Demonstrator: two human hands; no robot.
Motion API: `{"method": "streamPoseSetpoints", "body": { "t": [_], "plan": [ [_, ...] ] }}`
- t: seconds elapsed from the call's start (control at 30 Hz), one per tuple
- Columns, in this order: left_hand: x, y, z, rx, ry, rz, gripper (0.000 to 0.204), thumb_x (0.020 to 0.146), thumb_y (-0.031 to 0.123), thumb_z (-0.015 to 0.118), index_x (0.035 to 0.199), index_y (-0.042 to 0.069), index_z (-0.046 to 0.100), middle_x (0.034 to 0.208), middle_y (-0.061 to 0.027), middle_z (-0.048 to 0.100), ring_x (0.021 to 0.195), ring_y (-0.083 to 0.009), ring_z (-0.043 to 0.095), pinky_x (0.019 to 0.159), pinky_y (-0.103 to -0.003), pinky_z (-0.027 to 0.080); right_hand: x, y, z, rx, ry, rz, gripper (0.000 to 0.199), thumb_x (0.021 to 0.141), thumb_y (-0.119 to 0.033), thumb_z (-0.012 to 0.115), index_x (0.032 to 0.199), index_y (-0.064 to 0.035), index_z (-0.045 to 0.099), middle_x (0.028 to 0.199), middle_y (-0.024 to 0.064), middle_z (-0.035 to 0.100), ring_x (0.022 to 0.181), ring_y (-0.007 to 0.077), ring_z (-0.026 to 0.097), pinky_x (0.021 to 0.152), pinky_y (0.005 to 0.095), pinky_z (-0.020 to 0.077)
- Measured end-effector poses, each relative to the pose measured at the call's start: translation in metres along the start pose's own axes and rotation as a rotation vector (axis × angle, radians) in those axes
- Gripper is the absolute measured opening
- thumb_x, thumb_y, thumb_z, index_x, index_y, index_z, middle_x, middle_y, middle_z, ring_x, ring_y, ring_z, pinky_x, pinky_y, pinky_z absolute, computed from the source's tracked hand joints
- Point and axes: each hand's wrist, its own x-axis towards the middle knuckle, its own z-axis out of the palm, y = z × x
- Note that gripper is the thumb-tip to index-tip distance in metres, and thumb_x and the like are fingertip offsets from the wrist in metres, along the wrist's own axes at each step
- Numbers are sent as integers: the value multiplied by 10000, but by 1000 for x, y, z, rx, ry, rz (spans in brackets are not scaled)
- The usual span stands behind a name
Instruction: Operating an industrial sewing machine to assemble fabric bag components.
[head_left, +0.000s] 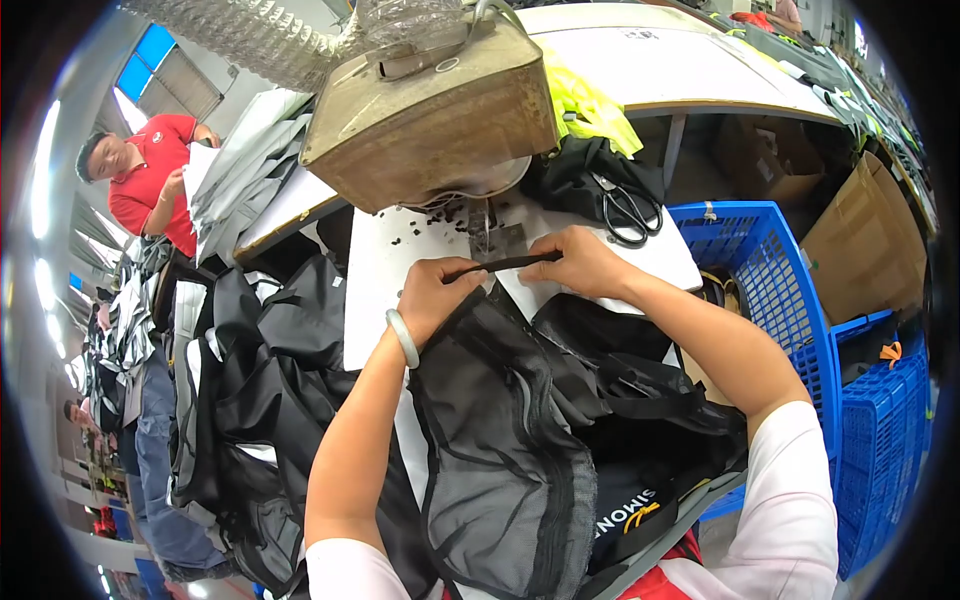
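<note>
Strip (515, 262) stretched before machine (430, 115), pinched at one end by left hand (437, 290), at other by right hand (585, 262); mesh cloth (490, 440) draped below, toward lap; work judged midway: scraps (447, 214) strewn on table (372, 300), strip seemingly unfinished; whether pile (285, 345) is done cannot be told

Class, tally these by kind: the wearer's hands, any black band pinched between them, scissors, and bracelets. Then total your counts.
Hands (left hand, right hand): 2
Black band: 1
Scissors: 1 pair
Bracelet: 1
Total: 5
</note>
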Motion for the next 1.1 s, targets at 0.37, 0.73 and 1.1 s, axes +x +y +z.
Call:
{"method": "streamPoseSetpoints", "body": {
  "t": [0.37,0.73,1.1],
  "plan": [
    [8,8,-3,-29,34,19,215,849,120,696,953,-68,699,754,-23,658,697,-72,552,635,-228,451,17,12,0,-23,25,-56,296,792,-218,750,961,19,697,708,101,639,667,123,538,674,315,464],
    [8,-3,-24,155,180,59,234,903,210,654,918,-18,702,775,36,613,728,-52,517,652,-226,439,8,37,-11,211,174,5,315,779,-258,750,927,18,714,824,123,671,754,186,616,721,325,489],
    [-198,-162,-4,85,-395,-204,297,876,226,650,1055,-10,662,899,-22,682,851,-116,586,777,-295,475,-250,92,74,-87,286,-159,436,663,106,585,1048,-89,640,1012,87,574,986,302,585,860,372,481]
  ]
}}
